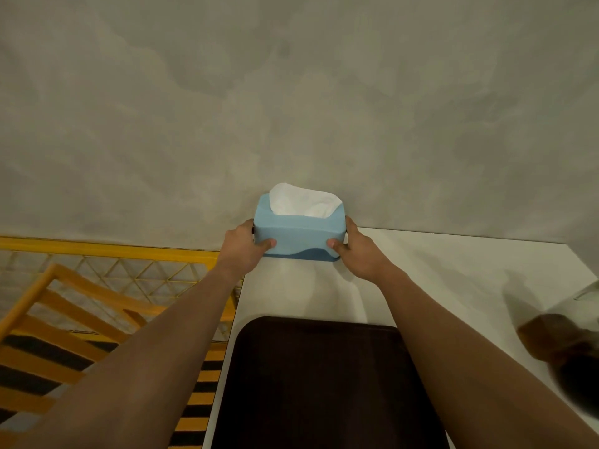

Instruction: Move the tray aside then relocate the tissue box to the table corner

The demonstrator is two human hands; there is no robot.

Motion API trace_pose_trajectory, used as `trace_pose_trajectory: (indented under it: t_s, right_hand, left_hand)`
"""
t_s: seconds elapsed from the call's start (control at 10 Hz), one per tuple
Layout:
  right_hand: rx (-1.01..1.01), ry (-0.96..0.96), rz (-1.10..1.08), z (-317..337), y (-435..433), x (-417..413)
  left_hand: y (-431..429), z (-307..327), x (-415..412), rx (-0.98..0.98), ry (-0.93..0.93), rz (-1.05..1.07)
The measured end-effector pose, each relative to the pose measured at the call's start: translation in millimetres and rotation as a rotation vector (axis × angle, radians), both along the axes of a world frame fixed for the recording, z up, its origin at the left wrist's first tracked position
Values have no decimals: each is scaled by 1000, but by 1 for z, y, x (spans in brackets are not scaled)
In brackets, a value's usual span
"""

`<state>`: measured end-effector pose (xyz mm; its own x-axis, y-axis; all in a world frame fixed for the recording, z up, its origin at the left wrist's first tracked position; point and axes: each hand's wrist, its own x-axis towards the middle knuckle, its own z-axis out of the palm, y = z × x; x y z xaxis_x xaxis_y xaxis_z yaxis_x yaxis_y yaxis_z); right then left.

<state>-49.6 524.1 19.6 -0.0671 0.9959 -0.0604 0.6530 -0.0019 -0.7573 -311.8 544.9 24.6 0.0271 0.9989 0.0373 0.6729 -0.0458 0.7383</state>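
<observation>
A light blue tissue box [299, 236] with a white tissue sticking out of its top sits at the far left corner of the white table [437, 273], against the grey wall. My left hand [241, 247] grips its left end and my right hand [355, 251] grips its right end, thumbs pressed on the front face. A dark brown tray [317, 384] lies flat on the table near me, between my forearms.
The grey wall [291, 108] rises right behind the table. Left of the table edge stand an orange wooden slatted chair [64, 319] and a yellow wire rack [129, 267]. A dark blurred object [564, 351] lies on the table at the right.
</observation>
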Motion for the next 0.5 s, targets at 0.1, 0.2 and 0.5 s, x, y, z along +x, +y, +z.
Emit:
trace_pose_trajectory:
  t_s: [0.1,0.2,0.5]
  right_hand:
    - [5,-10,-3,3,0,-2]
    - [5,-48,-25,5,0,-3]
    - [-27,-179,-135,35,-17,1]
  left_hand:
    - [-1,2,1,-16,-4,16]
    - [-1,2,2,-28,23,32]
    - [-32,18,4,19,153,111]
